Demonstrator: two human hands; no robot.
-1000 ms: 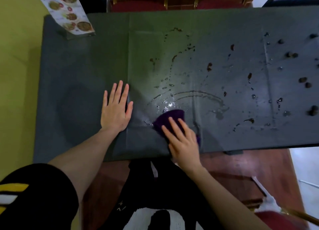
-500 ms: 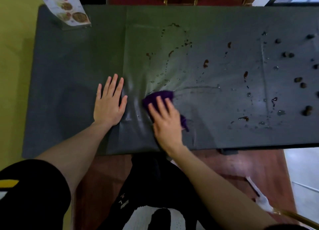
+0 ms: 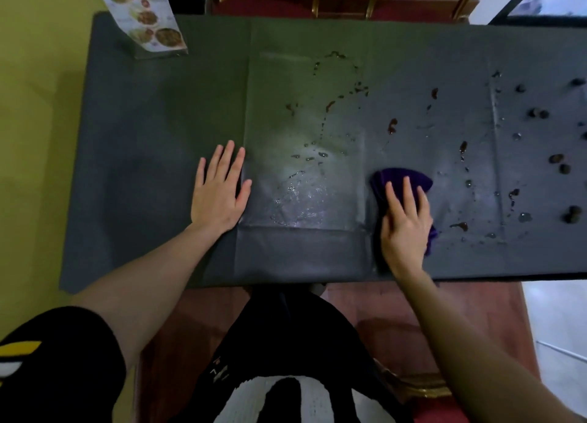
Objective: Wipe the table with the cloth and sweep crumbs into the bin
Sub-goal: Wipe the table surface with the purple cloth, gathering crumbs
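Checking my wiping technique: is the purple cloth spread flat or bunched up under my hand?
Bunched up. The purple cloth is a crumpled wad under the right hand, folds poking past its fingers.

Cloth [image 3: 401,179]: purple, bunched, pressed onto the table [image 3: 143,168] under the right hand [image 3: 405,225], far edge showing past the fingertips. Table: dark grey cover, wet sheen between left hand [image 3: 219,194] and right hand. Crumbs [image 3: 556,158]: dark brown lumps, scattered well right of right hand
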